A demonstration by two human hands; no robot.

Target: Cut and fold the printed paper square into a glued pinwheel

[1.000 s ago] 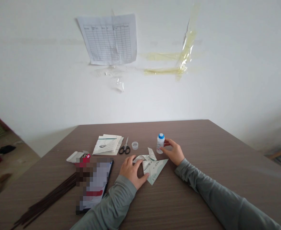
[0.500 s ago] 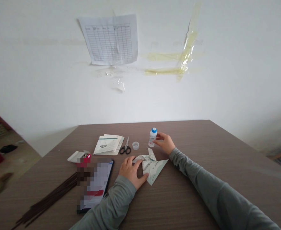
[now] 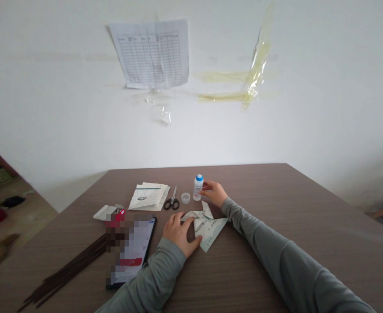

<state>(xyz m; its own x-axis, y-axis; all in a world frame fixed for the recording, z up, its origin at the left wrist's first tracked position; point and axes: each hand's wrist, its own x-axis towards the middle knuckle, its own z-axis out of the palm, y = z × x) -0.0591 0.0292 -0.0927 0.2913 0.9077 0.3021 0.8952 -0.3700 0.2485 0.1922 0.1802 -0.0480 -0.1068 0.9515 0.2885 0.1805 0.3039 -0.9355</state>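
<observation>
My right hand (image 3: 215,194) has its thumb and fingers on the right side of a small white bottle (image 3: 198,191) with a blue cap, which is upright near the table's back. Closer to me lies a folded printed paper shaped like a pinwheel (image 3: 207,228). My left hand (image 3: 180,234) rests at its left side, fingers and thumb spread, touching its edges. A small clear round cap (image 3: 185,198) sits just left of the bottle. Beside it are scissors (image 3: 172,201) with black handles, blades closed and pointing away.
Folded printed sheets (image 3: 149,196) lie left of the scissors. A phone (image 3: 132,256), an opened small box (image 3: 105,213) and a bundle of thin dark sticks (image 3: 67,269) are on the left. Behind the table (image 3: 276,191) is a wall with a taped printed sheet (image 3: 150,54).
My right hand and the bottle have moved left together, nearer the clear cap. My left hand and the folded paper have stayed in place.
</observation>
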